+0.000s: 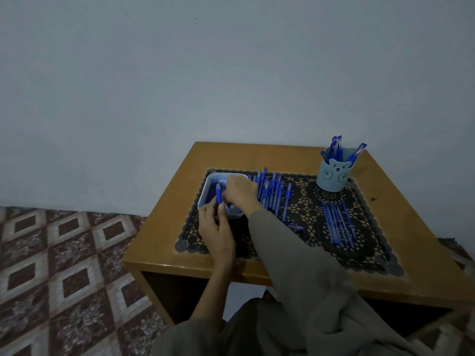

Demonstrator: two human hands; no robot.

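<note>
A white rectangular tray [203, 194] holding blue pen parts sits at the left of a black lace mat [308, 217]. My left hand [216, 227] holds a blue pen [219, 195] upright over the tray's near edge. My right hand [240, 190] reaches into the tray with its fingers curled down; what they hold is hidden. A pile of blue pens [273, 194] lies just right of the tray. A row of thin pen refills [339, 222] lies further right on the mat.
A light-blue bear-faced pen cup [334, 176] with several blue pens stands at the back right of the small wooden table [424, 240]. The table stands against a pale wall [180, 86]. A patterned rug [64, 265] covers the floor to the left.
</note>
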